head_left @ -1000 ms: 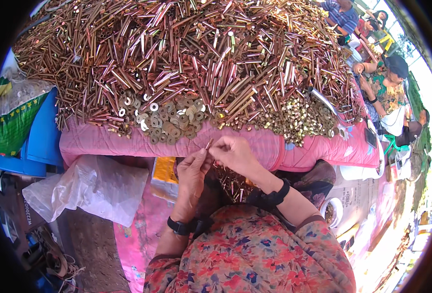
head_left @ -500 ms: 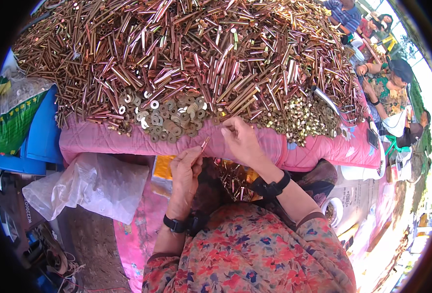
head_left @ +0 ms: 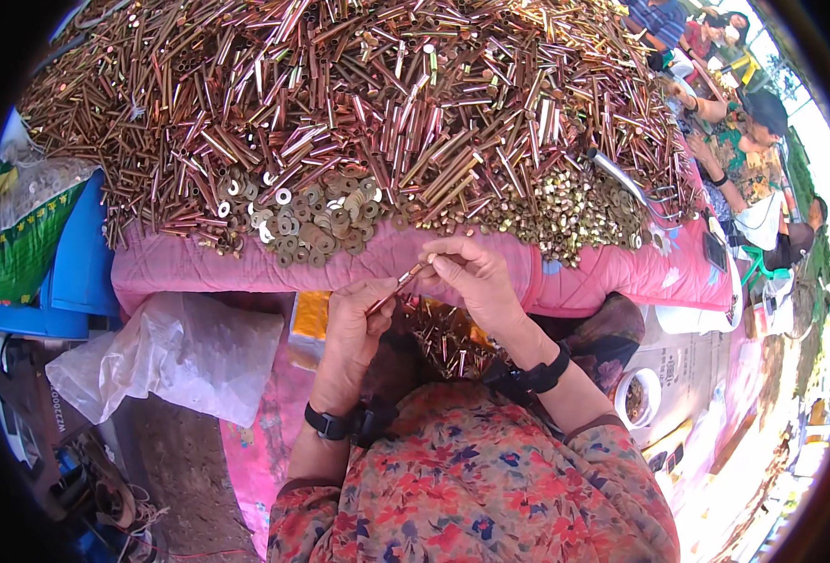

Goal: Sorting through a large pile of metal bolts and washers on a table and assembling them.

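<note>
Nearest the camera, a floral-patterned top fills the lower middle, and both forearms rise from it, each with a black wristband. The left hand (head_left: 354, 328) is closed around the lower end of a thin copper-coloured metal tube (head_left: 394, 285), which slants up to the right. The right hand (head_left: 471, 281) pinches the tube's upper end between thumb and fingertips. The tube is held in the air just short of the tabletop's near edge, roughly at its middle. Below the hands, in the lap, lies a small heap of short tubes (head_left: 443, 338). To the left of the left forearm, lower down, lies a crumpled clear plastic bag (head_left: 171, 357).

The tabletop is covered with a pink cloth (head_left: 574, 277) that hangs over the near edge. Close to that edge, left of centre, sits a cluster of flat metal washers (head_left: 312, 220); toward the near right corner lies a spread of small brass-coloured nuts (head_left: 565, 211). Behind both, a great pile of copper and brass tubes (head_left: 359, 94) covers the tabletop to its far edge. Past the right edge, other people (head_left: 748, 150) sit.
</note>
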Demonstrator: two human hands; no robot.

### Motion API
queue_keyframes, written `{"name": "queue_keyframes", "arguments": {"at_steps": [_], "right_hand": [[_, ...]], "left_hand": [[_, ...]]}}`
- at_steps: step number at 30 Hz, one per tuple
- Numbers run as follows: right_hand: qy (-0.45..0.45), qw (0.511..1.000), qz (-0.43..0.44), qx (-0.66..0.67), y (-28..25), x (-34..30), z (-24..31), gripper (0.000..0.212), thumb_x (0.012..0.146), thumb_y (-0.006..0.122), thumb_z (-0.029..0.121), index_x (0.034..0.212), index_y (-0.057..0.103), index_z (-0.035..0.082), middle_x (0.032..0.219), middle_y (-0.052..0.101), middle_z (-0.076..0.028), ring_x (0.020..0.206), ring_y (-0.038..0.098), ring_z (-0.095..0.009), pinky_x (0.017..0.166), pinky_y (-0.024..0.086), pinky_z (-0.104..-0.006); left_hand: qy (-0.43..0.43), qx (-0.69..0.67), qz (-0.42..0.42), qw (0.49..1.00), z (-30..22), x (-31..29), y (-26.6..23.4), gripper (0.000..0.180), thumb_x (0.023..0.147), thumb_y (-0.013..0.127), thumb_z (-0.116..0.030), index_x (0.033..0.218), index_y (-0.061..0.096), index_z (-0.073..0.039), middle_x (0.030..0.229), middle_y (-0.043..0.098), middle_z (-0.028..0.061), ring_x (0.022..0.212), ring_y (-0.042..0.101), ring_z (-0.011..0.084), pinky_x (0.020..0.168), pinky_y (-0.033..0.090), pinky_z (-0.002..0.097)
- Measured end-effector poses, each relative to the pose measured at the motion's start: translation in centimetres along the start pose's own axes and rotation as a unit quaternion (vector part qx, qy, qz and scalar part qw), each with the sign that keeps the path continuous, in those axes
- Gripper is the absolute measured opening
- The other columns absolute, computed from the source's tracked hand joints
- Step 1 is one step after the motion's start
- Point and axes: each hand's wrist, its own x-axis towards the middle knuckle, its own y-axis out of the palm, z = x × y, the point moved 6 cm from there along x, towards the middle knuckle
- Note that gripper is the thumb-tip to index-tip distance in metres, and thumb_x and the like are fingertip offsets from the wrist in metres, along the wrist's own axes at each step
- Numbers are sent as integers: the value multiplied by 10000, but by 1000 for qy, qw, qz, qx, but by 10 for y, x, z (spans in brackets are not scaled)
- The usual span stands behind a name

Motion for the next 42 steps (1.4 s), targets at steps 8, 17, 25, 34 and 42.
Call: {"name": "queue_keyframes", "arguments": {"at_steps": [8,17,25,34,42], "right_hand": [[-54,980,-15,-193,-5,-6,9,189,859,577,-8,1047,590,-22,959,585,-40,835,559,-82,725,461,-205],[-113,971,-20,-208,8,-11,21,155,840,598,-18,994,612,-5,903,579,-30,803,556,-82,656,456,-218],[6,951,5,-310,1,-11,17,163,881,598,146,916,594,-13,707,586,-44,668,547,-95,589,445,-259],[-6,951,6,-309,-2,-10,14,266,906,560,248,858,592,-11,632,543,-81,547,496,-147,515,400,-290],[205,969,-5,-136,-7,-19,-9,292,909,566,261,818,582,-16,624,529,-35,534,481,-91,483,388,-269]], "left_hand": [[5,20,4,1000,-4,-4,7,128,787,659,-106,769,616,14,562,515,2,386,320,27,372,195,188],[-14,53,10,998,-9,-7,9,128,776,667,-108,723,606,-9,540,498,19,386,328,39,383,219,189],[79,163,42,983,-22,-8,12,149,750,727,-132,756,679,9,549,534,-13,429,371,16,405,214,178],[72,159,21,984,-11,-7,11,103,763,700,-85,764,667,12,563,530,-8,443,373,22,413,220,177],[123,199,25,972,-17,-8,17,117,785,695,-118,760,687,-4,567,552,-24,475,437,35,446,326,183]]}}
